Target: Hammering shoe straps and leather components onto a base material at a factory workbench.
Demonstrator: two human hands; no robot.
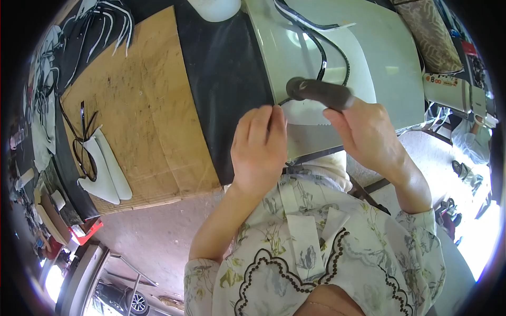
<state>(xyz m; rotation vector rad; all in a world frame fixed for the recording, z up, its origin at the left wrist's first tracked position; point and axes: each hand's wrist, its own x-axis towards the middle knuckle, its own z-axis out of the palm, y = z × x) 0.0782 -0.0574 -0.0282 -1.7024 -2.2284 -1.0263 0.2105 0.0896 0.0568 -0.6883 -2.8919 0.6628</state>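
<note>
My right hand (371,129) is closed round a dark hammer (324,93), which is slightly blurred and held above the work surface; its handle is mostly hidden. Beneath the hammer lies a flat white piece (303,113) with a curved outline. Glossy black strips (322,58) loop across it from the far side. My left hand (259,142) is at the left end of this piece, fingers close together and pinched at a thin black strip (285,101) along its edge. The fingertips partly hide that strip.
The pale glossy tabletop (390,37) adjoins a black surface (226,58). Left of that lies brown cardboard (142,116), bearing white cut pieces (108,163) and black strips (83,142). White and black strips (113,21) hang together at the far left. A patterned cushion (429,37) sits far right.
</note>
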